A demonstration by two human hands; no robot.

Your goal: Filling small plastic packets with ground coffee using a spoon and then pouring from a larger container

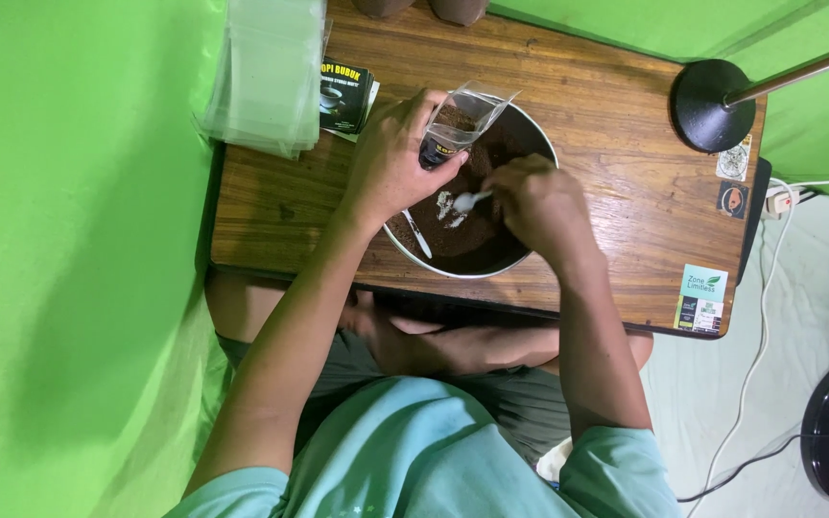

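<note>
The fingers of the left hand (390, 158) are being kept wrapped around a small clear plastic pouch with a dark printed lower part (458, 123), which is being held upright with its mouth open over the far side of a round metal bowl (536, 129). The fingers of the right hand (539, 201) are being kept clenched on the handle of a small white plastic spoon (470, 200), whose scoop is being pointed toward the pouch, just above the dark brown ground powder (467, 240) that is being held in the bowl. The bowl is being supported on a low brown wooden table (606, 115). A stack of empty clear plastic bags (266, 72) and a black printed sachet (345, 94) are being kept at the table's far left corner, near the left hand. A black round lamp base (710, 105) is being seen at the far right corner, well apart from both hands.
</note>
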